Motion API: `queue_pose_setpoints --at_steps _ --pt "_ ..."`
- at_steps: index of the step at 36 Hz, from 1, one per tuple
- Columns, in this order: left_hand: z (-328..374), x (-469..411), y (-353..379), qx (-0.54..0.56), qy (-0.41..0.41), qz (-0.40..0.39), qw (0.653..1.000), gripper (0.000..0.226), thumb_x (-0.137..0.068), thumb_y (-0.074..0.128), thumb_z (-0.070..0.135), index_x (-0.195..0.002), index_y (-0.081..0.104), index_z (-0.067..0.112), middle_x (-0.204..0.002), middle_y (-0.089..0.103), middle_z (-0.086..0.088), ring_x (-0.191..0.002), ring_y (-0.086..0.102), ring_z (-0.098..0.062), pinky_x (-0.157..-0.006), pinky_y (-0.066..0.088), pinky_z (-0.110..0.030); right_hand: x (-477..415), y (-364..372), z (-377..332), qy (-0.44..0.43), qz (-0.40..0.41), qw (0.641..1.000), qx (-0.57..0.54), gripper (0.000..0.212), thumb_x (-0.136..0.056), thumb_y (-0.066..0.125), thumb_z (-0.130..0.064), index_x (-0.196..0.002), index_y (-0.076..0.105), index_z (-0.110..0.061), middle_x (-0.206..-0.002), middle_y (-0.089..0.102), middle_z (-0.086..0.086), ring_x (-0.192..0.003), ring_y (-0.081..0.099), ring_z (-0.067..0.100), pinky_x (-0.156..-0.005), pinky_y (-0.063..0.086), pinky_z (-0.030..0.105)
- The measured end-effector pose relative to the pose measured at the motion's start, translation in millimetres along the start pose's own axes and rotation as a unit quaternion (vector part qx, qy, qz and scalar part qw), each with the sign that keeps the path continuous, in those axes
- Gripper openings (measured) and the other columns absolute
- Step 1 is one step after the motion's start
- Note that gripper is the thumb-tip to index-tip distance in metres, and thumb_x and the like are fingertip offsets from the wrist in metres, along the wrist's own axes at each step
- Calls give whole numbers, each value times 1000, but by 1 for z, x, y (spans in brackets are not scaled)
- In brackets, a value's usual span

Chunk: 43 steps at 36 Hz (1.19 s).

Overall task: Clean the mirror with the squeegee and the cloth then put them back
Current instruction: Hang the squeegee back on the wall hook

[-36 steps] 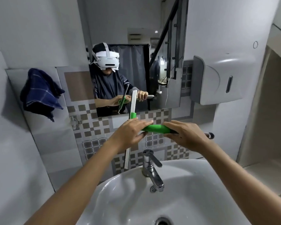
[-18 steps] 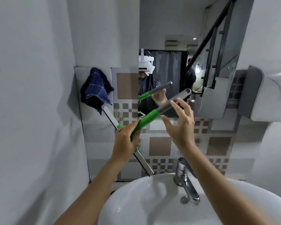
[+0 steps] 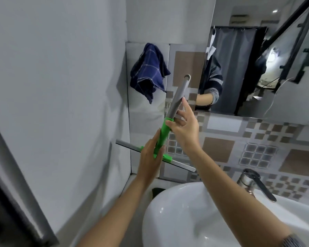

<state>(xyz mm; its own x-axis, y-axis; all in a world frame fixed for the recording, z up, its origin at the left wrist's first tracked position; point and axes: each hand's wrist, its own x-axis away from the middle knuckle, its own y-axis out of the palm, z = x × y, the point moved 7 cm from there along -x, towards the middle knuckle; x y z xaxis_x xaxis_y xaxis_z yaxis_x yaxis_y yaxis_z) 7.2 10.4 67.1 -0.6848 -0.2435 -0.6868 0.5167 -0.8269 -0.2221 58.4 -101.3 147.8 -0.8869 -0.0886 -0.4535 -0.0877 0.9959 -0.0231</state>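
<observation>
The squeegee [image 3: 163, 132] has a green neck, a grey handle pointing up and a metal blade lying across at the bottom. It stands nearly upright in front of the tiled wall, left of the mirror [image 3: 257, 68]. My left hand [image 3: 150, 157] grips the green neck just above the blade. My right hand [image 3: 184, 125] holds the handle loosely where grey meets green, fingers partly spread. A dark blue checked cloth [image 3: 148, 72] hangs on the tiled wall above and left of the squeegee.
A white basin [image 3: 194, 220] with a chrome tap [image 3: 253, 182] sits below right. A plain grey wall closes in on the left. A small hook [image 3: 168, 106] is on the tiles behind the handle.
The squeegee has swung from slanted to nearly upright and shifted left toward the corner under the cloth. My view has turned left, so the mirror now sits at the right.
</observation>
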Motion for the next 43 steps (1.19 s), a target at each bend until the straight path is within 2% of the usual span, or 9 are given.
queue_pose_setpoints --at_steps 4,7,10,15,18,24,30,39,43 --pt "-32 16 2 -9 -39 -60 997 50 -94 45 36 -138 25 45 -106 60 4 -92 56 -10 -79 51 -33 5 13 29 22 -24 999 16 83 -78 68 6 -144 29 -26 -106 56 -7 -101 60 16 -92 53 36" --pt "-48 27 5 1 -70 -80 994 50 -88 43 49 -133 22 57 -115 53 26 -105 52 3 -86 46 -18 11 18 57 45 -29 998 33 85 -78 69 4 -143 28 -31 -123 57 4 -108 60 18 -93 52 40" --pt "-61 37 11 -6 -93 -100 991 51 -90 42 48 -132 17 61 -109 50 27 -100 51 9 -85 44 -14 17 14 82 68 -10 997 24 85 -78 67 6 -144 27 -29 -125 57 9 -110 59 20 -92 52 44" --pt "-85 57 28 23 -146 -132 980 54 -91 49 37 -137 23 50 -125 55 6 -107 54 -1 -86 50 -21 26 15 106 81 -60 992 75 82 -78 66 5 -144 28 -27 -132 52 8 -116 55 21 -92 52 45" --pt "-94 66 33 40 -175 -121 976 52 -89 50 41 -132 23 55 -129 53 4 -112 53 -4 -87 47 -16 28 17 113 88 -68 990 92 81 -79 67 3 -144 28 -26 -132 53 8 -117 54 22 -93 51 44" --pt "-102 65 39 42 -204 -127 970 54 -92 51 30 -136 22 45 -134 51 -5 -118 51 -19 -98 46 -36 22 19 126 106 -80 986 102 80 -80 66 2 -144 28 -26 -135 51 7 -119 54 23 -94 49 42" --pt "-113 63 46 24 -215 -127 968 58 -93 51 22 -134 19 48 -133 51 -7 -116 52 -20 -96 47 -40 15 21 134 112 -92 984 108 81 -80 66 3 -143 27 -28 -133 51 7 -119 54 23 -95 48 41" --pt "-129 52 58 21 -216 -153 964 55 -96 45 22 -142 18 36 -118 57 -4 -103 57 -13 -81 50 -22 11 22 135 63 -99 976 182 81 -80 67 1 -144 23 -25 -134 51 7 -122 50 20 -98 46 37" --pt "-122 38 49 26 -199 -117 973 41 -95 44 31 -135 35 29 -129 52 0 -116 50 -8 -94 41 -16 11 18 130 32 -101 972 211 74 -82 64 -2 -143 26 -21 -136 50 5 -124 49 19 -102 45 42"
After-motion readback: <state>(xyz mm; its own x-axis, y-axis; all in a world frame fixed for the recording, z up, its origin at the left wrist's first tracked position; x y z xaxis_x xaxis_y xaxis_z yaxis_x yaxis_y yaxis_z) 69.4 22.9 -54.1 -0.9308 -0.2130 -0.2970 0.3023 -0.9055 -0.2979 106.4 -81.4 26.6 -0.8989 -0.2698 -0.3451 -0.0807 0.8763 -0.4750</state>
